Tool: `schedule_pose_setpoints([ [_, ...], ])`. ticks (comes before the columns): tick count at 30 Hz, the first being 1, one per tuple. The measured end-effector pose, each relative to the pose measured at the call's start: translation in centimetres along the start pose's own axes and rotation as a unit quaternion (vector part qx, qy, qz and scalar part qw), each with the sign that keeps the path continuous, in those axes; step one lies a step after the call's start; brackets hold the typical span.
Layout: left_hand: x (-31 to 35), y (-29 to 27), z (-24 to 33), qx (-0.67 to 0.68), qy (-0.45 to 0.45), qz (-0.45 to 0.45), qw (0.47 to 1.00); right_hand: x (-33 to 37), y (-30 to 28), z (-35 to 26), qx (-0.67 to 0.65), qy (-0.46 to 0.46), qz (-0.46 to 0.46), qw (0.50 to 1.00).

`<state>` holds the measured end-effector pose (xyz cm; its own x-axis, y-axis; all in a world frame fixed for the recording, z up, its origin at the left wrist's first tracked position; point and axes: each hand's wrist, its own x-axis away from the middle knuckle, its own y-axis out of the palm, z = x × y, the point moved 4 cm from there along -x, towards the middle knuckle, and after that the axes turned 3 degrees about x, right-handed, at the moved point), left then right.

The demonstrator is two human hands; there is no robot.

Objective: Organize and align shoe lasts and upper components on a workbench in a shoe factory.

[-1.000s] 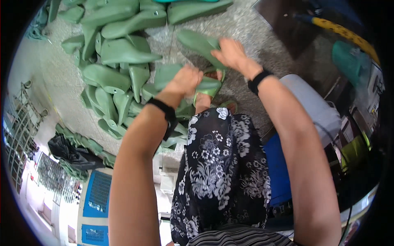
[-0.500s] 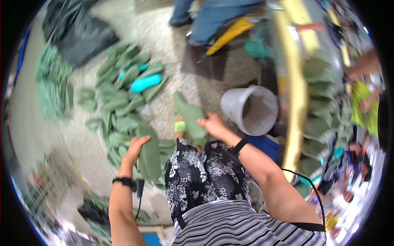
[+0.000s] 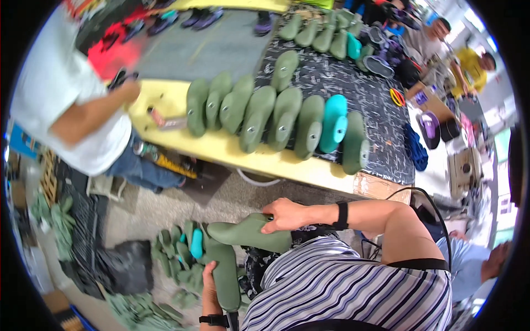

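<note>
My right hand (image 3: pixel 284 214) grips a green shoe last (image 3: pixel 245 231) by its heel end, thumb and fingers closed round it, toe pointing left. Lower down, my left hand (image 3: pixel 210 284) is closed on another green shoe last (image 3: pixel 223 278), held upright against my left side. The two lasts overlap in the picture near my waist. Beyond them, along the near edge of a yellow-edged table (image 3: pixel 221 153), stands a row of green lasts (image 3: pixel 258 118) with one turquoise last (image 3: pixel 333 124) among them.
A heap of green lasts (image 3: pixel 187 278) lies on the floor at left, near a black bag (image 3: pixel 130 266). A person in a white shirt (image 3: pixel 83 94) works at the table's left end. More lasts (image 3: pixel 323 38) and purple shoes (image 3: pixel 210 18) stand farther back. A bucket rim (image 3: pixel 258 177) shows under the table.
The view has swung from the floor heap towards the table on the right. Both hands still hold their lasts, and the right one is now nearer the table.
</note>
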<state>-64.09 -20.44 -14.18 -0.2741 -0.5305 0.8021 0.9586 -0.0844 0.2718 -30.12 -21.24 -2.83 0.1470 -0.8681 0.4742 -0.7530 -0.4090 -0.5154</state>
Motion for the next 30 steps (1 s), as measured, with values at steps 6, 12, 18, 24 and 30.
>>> schedule_pose_setpoints([
  [6, 0.5, 13.7, 2.9, -0.082, 0.001, -0.183, 0.980, 11.6, -9.6, 4.2, -0.129, 0.022, 0.144, 0.981],
  [12, 2.6, 35.7, 5.5, -0.158, 0.162, -0.276, 0.934, 22.4, -16.9, 13.7, -0.314, 0.027, 0.339, 0.886],
  [18, 2.1, 56.7, 1.2, -0.357, 0.168, -0.357, 0.847, 31.6, -20.6, 23.3, -0.098, 0.184, 0.528, 0.823],
  [24, -0.5, 70.1, -3.1, -0.717, 0.274, -0.272, 0.581, 34.7, -17.6, 32.2, 0.022, 0.297, 0.549, 0.781],
  [30, -3.3, 70.0, -8.3, -0.778, 0.230, -0.345, 0.473, 29.6, -14.4, 32.5, -0.037, 0.210, 0.510, 0.833],
])
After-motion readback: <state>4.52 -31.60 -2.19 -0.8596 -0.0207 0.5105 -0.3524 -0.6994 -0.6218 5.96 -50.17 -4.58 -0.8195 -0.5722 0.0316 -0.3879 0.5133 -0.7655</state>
